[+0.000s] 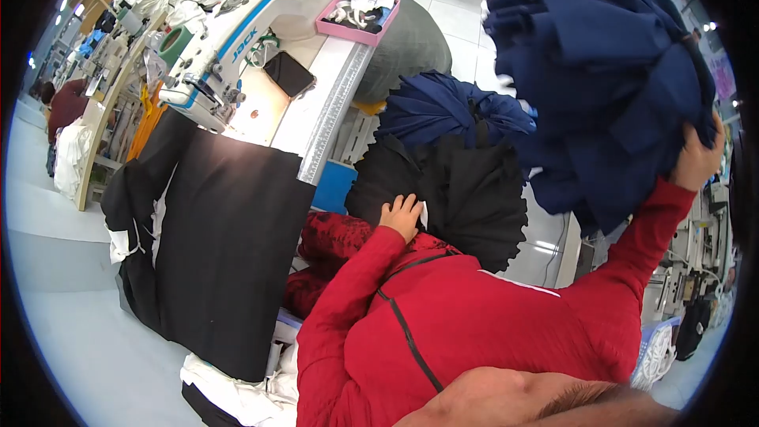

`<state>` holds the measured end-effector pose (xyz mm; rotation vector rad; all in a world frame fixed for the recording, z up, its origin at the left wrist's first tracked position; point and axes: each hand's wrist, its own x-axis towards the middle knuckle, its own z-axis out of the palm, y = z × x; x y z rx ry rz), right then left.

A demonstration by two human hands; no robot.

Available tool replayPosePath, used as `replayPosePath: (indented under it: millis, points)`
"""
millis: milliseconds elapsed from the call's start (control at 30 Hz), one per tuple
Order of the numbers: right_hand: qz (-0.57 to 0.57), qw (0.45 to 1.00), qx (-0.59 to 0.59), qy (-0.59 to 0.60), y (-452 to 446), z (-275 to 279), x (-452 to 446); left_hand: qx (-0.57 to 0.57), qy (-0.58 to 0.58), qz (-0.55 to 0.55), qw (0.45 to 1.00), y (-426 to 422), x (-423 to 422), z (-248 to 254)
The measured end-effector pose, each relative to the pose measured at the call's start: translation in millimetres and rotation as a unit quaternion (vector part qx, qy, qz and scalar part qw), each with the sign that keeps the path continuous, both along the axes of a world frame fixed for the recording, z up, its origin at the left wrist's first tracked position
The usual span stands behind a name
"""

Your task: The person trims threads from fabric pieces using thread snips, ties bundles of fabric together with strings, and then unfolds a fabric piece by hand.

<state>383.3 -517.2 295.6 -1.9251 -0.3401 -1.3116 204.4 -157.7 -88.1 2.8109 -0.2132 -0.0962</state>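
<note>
Holding the edge of a big dark blue bundle (601,71), the right hand (699,156) is closed on the cloth, far out to the person's right. The left hand (402,218) is well apart from it, lying with its fingers a bit spread on a frilly black pile (482,190) by the person's lap (a small white bit shows next to the fingers). Just past the black pile sits a smaller blue pile (443,111). To the left, a white sewing machine (269,8) stands on the worktop (294,128), with a dark phone (290,73) and a pink tray (357,27) of small things near it. A wide black cloth (229,245) hangs down from the worktop's near edge.
</note>
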Motion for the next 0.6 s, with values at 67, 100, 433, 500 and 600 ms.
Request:
replayPosePath:
  millis: [67, 100, 433, 500, 600]
  points:
    - [-0.067, 0.996, -0.056, 0.007, -13, -1, -3, -0.036, 0.05, 0.064, 0.996, -4, 6, -13]
    - [-0.054, 0.997, -0.051, 0.031, -17, -5, -3, -0.055, 0.08, 0.095, 0.991, -1, 9, -14]
    - [-0.016, 0.977, -0.08, 0.199, 6, -76, 8, -0.067, 0.006, 0.076, 0.995, -16, 17, 5]
    - [0.002, 0.976, -0.08, 0.203, 7, -88, 15, 0.011, 0.097, 0.018, 0.995, -11, 22, 10]
    - [-0.008, 0.974, -0.096, 0.205, 6, -95, 21, 0.086, 0.177, -0.006, 0.98, -3, 31, -3]
